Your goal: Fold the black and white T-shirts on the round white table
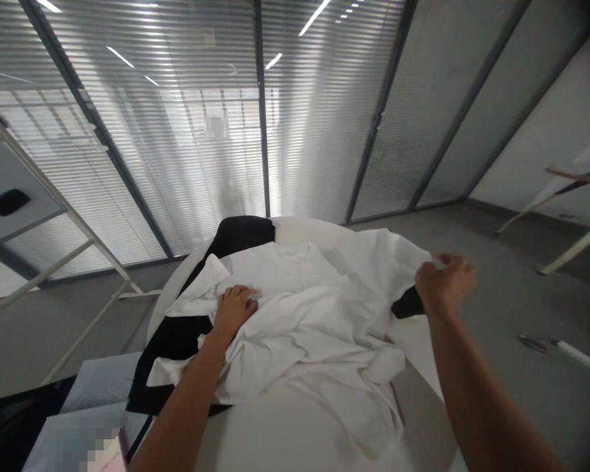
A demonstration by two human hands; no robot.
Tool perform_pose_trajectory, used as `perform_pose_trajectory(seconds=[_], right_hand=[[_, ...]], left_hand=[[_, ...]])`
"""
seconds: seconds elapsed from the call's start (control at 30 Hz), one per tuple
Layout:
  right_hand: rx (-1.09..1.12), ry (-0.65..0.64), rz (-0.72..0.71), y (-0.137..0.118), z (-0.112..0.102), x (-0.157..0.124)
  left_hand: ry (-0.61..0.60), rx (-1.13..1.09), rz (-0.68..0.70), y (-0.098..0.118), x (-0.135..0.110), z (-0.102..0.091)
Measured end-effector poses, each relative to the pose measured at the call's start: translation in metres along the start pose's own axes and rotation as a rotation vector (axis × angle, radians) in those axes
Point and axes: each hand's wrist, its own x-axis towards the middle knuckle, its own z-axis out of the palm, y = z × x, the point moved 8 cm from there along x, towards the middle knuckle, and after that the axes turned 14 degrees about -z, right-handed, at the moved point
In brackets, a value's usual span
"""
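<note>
A white T-shirt (305, 308) lies spread on a round white table, its collar toward the far edge and its lower part in wrinkles. My left hand (236, 308) rests on the shirt's left side, fingers spread and slightly bent on the fabric. At the table's right edge, my right hand (446, 278) is closed on the shirt's sleeve and pulls it out to the right, lifted a little. Black cloth (246, 235) shows from under the shirt at the back, the left and by the right sleeve.
The round white table (260, 436) carries all this. Grey-blue papers or boxes (98, 387) stand at lower left, by a whiteboard on a white frame (86, 229). Glass partitions with blinds (314, 118) rise behind. A table with pale legs (577, 246) is at right.
</note>
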Motion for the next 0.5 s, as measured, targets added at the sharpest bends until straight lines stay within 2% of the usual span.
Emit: perform_pose_trajectory(seconds=[0.07, 0.1, 0.27, 0.37, 0.5], right_hand=[[-0.007, 0.127, -0.005, -0.021, -0.015, 0.000], [0.024, 0.127, -0.041, -0.037, -0.016, 0.000], [0.204, -0.209, -0.406, -0.143, 0.017, -0.018], [0.273, -0.433, -0.529, -0.197, 0.042, -0.040], [0.299, -0.684, -0.612, -0.248, 0.069, -0.064]], left_hand=[[0.012, -0.008, -0.016, -0.002, 0.000, -0.001], [0.024, -0.011, -0.029, -0.003, 0.000, -0.003], [0.112, -0.003, -0.132, -0.014, -0.002, -0.011], [0.136, 0.000, -0.173, -0.020, -0.002, -0.014], [0.119, 0.005, -0.205, -0.025, -0.001, -0.013]])
